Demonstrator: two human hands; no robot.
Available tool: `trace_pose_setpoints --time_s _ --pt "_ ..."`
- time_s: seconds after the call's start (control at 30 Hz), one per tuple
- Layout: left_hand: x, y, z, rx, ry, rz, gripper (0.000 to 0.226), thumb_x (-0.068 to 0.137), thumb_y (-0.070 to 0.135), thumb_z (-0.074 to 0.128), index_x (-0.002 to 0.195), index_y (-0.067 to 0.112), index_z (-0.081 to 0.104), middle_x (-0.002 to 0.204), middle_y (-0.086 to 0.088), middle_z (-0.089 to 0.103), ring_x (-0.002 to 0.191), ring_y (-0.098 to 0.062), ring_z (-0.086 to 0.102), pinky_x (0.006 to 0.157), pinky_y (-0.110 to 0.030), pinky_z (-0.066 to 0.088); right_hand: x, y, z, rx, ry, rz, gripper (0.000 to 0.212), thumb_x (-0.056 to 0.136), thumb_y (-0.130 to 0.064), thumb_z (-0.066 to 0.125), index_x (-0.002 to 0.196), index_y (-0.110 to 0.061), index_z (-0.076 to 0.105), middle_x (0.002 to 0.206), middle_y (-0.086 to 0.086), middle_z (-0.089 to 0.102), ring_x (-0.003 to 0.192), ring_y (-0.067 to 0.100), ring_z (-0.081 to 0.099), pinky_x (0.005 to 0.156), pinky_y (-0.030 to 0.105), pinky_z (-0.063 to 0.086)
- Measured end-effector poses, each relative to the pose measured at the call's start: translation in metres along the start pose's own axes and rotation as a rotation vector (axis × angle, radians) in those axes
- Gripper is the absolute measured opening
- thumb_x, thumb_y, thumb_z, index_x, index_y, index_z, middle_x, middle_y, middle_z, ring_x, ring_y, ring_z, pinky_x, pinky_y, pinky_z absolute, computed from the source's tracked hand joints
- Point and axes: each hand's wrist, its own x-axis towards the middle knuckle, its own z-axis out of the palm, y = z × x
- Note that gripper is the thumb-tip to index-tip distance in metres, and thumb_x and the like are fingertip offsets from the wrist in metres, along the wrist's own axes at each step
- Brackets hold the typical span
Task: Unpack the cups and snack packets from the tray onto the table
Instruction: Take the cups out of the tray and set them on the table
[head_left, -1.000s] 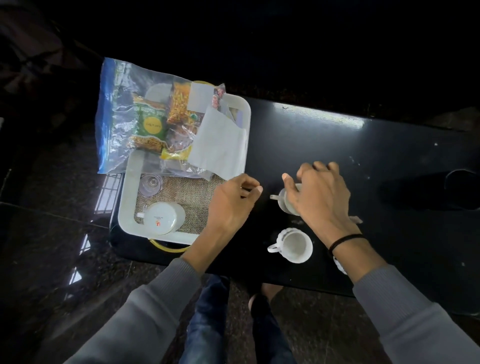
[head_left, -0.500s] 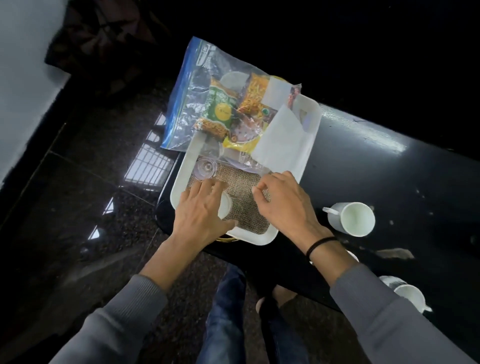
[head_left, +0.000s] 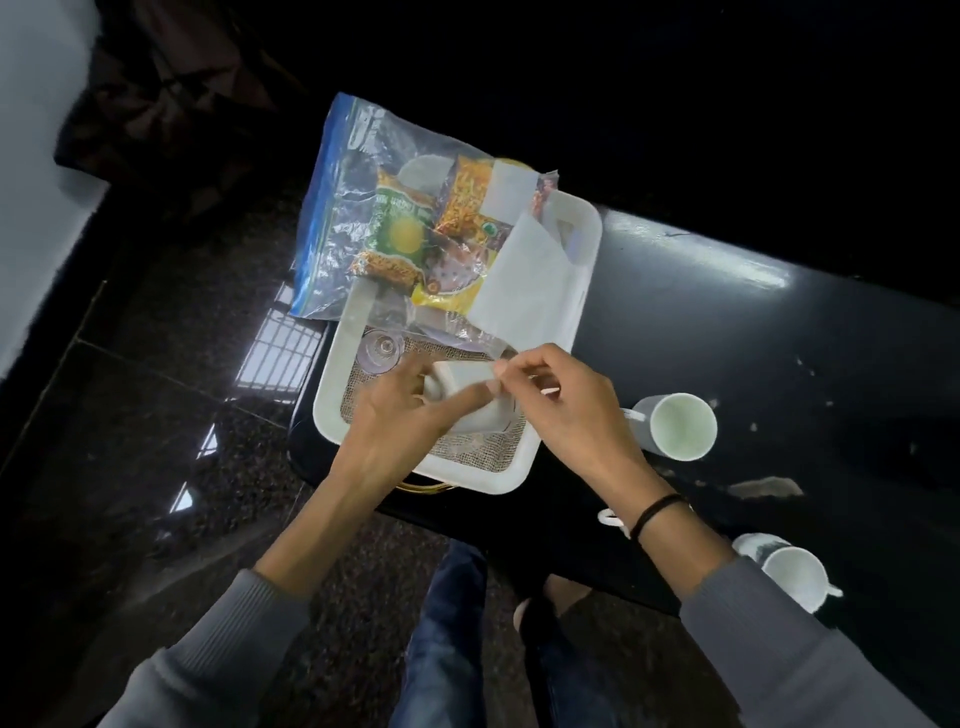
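A white tray (head_left: 582, 270) lined with a burlap mat sits at the left end of the black table (head_left: 779, 353). My left hand (head_left: 400, 421) grips a white cup (head_left: 467, 376), tilted on its side just above the mat. My right hand (head_left: 566, 405) touches the same cup from the right with its fingertips. A clear zip bag of snack packets (head_left: 415, 234) lies across the tray's far end, with a white paper (head_left: 524, 286) over it. Two white cups (head_left: 678, 426) (head_left: 795, 574) stand on the table to the right.
A small clear glass (head_left: 382, 351) lies on the mat at the tray's left. The tray overhangs the table's left edge above a dark glossy floor (head_left: 156, 467). My knees are below the near table edge. A pale scrap (head_left: 763, 488) lies on the table.
Both hands closed in on the cup that stood upside down on the mat; the left hand has lifted and tilted it, and the right hand has come against it.
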Motion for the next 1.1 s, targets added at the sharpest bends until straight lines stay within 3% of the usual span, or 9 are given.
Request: trace_pose_setpoints --time_s 0.07,0.13,0.23,0.3,0.43,0.6,0.73,0.87,1.1 --pt "-0.001 0.012 0.013 -0.242 -0.068 -0.047 0.046 0.071 0.062 0.08 0.097 0.024 0.074 0.096 -0.007 0.077 0.096 -0.027 0.073 0.084 -0.054 0.06 -0.007 0.005 -0.017 0.224 -0.007 0.089 0.037 0.086 -0.067 0.064 0.095 -0.032 0.074 0.095 -0.016 0.076 0.093 -0.005 0.068 0.079 0.012 0.049" --pt "-0.003 0.023 0.029 -0.334 -0.116 -0.051 0.05 0.074 0.058 0.08 0.104 0.019 0.076 0.104 -0.01 0.077 0.101 -0.031 0.073 0.09 -0.057 0.059 -0.014 0.012 -0.034 0.419 -0.059 0.163 0.043 0.083 -0.067 0.068 0.095 -0.027 0.076 0.096 -0.011 0.078 0.096 0.005 0.074 0.084 0.025 0.057" --pt "-0.006 0.039 0.061 -0.376 -0.197 -0.027 0.061 0.077 0.054 0.079 0.111 0.005 0.068 0.11 -0.015 0.074 0.101 -0.027 0.074 0.085 -0.047 0.063 -0.031 0.025 -0.061 0.6 -0.019 0.209 0.043 0.08 -0.059 0.078 0.103 -0.022 0.075 0.103 -0.006 0.077 0.095 0.008 0.076 0.072 0.023 0.06" --pt "-0.009 0.048 0.083 -0.424 -0.254 -0.008 0.047 0.081 0.048 0.079 0.101 0.007 0.068 0.1 -0.01 0.075 0.097 -0.025 0.076 0.074 -0.034 0.063 -0.042 0.036 -0.08 0.7 0.05 0.249 0.051 0.076 -0.053 0.083 0.111 -0.017 0.072 0.115 0.002 0.074 0.097 0.011 0.076 0.071 0.022 0.059" --pt "-0.021 0.069 0.132 -0.431 -0.392 0.029 0.04 0.088 0.042 0.075 0.113 0.011 0.069 0.11 -0.008 0.075 0.101 -0.02 0.076 0.076 -0.029 0.062 -0.069 0.062 -0.127 0.763 0.106 0.226 0.034 0.078 -0.043 0.086 0.1 -0.018 0.077 0.103 0.006 0.079 0.093 0.017 0.076 0.071 0.024 0.057" --pt "-0.029 0.088 0.18 -0.24 -0.522 0.096 0.036 0.091 0.047 0.069 0.12 0.026 0.071 0.109 0.007 0.076 0.103 -0.01 0.073 0.08 -0.032 0.064 -0.097 0.099 -0.176 0.543 0.284 0.178 0.05 0.067 -0.056 0.089 0.107 -0.029 0.078 0.102 -0.005 0.081 0.094 0.012 0.077 0.073 0.031 0.061" --pt "-0.025 0.087 0.207 -0.019 -0.451 0.104 0.02 0.096 0.034 0.065 0.113 0.027 0.073 0.101 0.009 0.076 0.092 -0.005 0.074 0.083 -0.033 0.064 -0.109 0.13 -0.195 0.173 0.409 0.133 0.057 0.063 -0.059 0.089 0.112 -0.035 0.072 0.099 -0.016 0.077 0.094 -0.004 0.07 0.072 0.012 0.056" --pt "-0.026 0.079 0.225 0.089 -0.46 0.092 0.011 0.095 0.032 0.064 0.099 0.03 0.074 0.1 0.005 0.077 0.092 -0.009 0.074 0.076 -0.029 0.061 -0.103 0.158 -0.195 -0.247 0.443 0.109 0.067 0.067 -0.051 0.089 0.125 -0.028 0.064 0.119 -0.006 0.069 0.112 0.017 0.062 0.093 0.036 0.053" --pt "-0.027 0.07 0.236 0.204 -0.45 0.101 0.015 0.094 0.031 0.062 0.1 0.026 0.075 0.094 0.007 0.078 0.092 -0.01 0.074 0.092 -0.037 0.059 -0.094 0.178 -0.185 -0.522 0.379 0.047 0.08 0.071 -0.05 0.087 0.137 -0.017 0.057 0.134 0.005 0.064 0.123 0.029 0.054 0.097 0.042 0.044"
